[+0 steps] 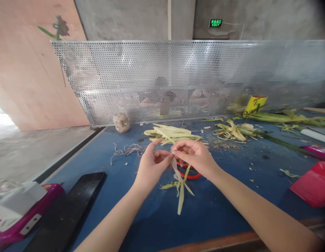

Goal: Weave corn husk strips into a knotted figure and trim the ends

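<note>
My left hand [151, 164] and my right hand [195, 155] meet over the blue table [152, 217], fingers pinched together on a small bundle of pale green leaf strips [181, 185]. The strips hang down from the pinch toward the table. Under my right hand lie red-handled scissors [190, 175], partly hidden. A pile of cut leaf strips [171, 133] lies just beyond my hands.
A perforated metal screen [194, 77] stands along the far edge, with people behind it. Loose string [127, 150] and a twine ball [121, 122] lie at back left. A black slab [73, 206] and magenta tool [23, 217] sit left; red box [313, 183], yellow cup [255, 104], long leaves [285, 118] right.
</note>
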### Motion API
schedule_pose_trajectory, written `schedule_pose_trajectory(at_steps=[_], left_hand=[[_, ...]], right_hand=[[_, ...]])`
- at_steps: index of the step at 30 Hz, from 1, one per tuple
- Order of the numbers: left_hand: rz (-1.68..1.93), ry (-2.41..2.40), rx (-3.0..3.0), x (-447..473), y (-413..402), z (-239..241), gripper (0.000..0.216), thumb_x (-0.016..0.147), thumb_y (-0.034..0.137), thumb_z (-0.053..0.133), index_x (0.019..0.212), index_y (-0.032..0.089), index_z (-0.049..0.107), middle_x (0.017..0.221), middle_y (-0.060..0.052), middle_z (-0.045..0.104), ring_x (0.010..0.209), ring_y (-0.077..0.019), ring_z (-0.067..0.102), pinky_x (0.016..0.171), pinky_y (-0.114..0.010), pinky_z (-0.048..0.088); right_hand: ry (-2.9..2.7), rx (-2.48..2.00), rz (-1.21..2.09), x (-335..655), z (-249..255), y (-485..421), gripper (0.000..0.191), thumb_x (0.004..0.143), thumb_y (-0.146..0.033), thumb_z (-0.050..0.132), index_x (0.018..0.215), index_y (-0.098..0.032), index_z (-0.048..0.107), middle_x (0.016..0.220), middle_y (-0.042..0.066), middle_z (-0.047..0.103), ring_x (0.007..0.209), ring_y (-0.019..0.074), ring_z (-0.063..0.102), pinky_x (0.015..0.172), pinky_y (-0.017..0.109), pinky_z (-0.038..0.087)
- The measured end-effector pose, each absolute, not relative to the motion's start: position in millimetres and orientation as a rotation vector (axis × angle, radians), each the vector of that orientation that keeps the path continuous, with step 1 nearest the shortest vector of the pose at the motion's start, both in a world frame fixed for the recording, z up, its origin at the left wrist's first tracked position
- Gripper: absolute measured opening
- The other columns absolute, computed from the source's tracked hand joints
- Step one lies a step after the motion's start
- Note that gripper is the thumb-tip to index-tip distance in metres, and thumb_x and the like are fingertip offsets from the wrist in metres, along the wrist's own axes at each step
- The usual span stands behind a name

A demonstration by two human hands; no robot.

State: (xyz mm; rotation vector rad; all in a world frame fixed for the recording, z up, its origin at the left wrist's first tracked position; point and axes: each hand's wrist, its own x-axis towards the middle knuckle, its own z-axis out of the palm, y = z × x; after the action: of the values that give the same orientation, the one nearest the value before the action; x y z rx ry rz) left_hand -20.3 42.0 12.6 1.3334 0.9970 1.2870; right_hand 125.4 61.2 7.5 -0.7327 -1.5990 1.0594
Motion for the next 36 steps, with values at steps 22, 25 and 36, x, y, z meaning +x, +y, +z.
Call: schedule_pose_trajectory(at_steps=[22, 25, 36], left_hand=[[1.367, 1.248, 1.569, -25.3, 40.2, 15.7, 0.034, 0.074, 0.029, 0.058, 0.104, 0.017, 0.048, 0.078, -0.002, 0.061, 0.059, -0.0134, 0.062, 0.052, -0.024, 0.047], [1.371, 1.246, 1.568, -25.9, 40.2, 16.3, 0.033, 0.073, 0.029, 0.059, 0.103, 0.018, 0.049, 0.078, -0.001, 0.061, 0.061, -0.0144, 0.064, 0.053, -0.024, 0.048], [1.633, 1.19, 1.409, -30.4, 44.0, 19.3, 0.032, 0.072, 0.029, 0.062, 0.099, 0.02, 0.048, 0.082, 0.0, 0.055, 0.049, -0.0084, 0.058, 0.04, -0.019, 0.039]], right_hand=[[-2.47, -1.678, -0.026, 131.8, -13.8, 71.3, 0.029, 0.064, -0.003, 0.052, 0.091, -0.013, 0.052, 0.084, 0.01, 0.059, 0.084, 0.0247, 0.058, 0.065, 0.029, 0.043], [-2.444, -1.703, -0.109, 125.3, -11.5, 66.4, 0.04, 0.061, 0.002, 0.051, 0.098, -0.013, 0.051, 0.095, 0.013, 0.057, 0.093, 0.0288, 0.054, 0.071, 0.033, 0.043], [-1.826, -1.476, -0.179, 139.1, -2.5, 71.1, 0.042, 0.066, -0.008, 0.052, 0.106, -0.011, 0.037, 0.105, 0.018, 0.051, 0.099, 0.0287, 0.051, 0.08, 0.037, 0.043]])
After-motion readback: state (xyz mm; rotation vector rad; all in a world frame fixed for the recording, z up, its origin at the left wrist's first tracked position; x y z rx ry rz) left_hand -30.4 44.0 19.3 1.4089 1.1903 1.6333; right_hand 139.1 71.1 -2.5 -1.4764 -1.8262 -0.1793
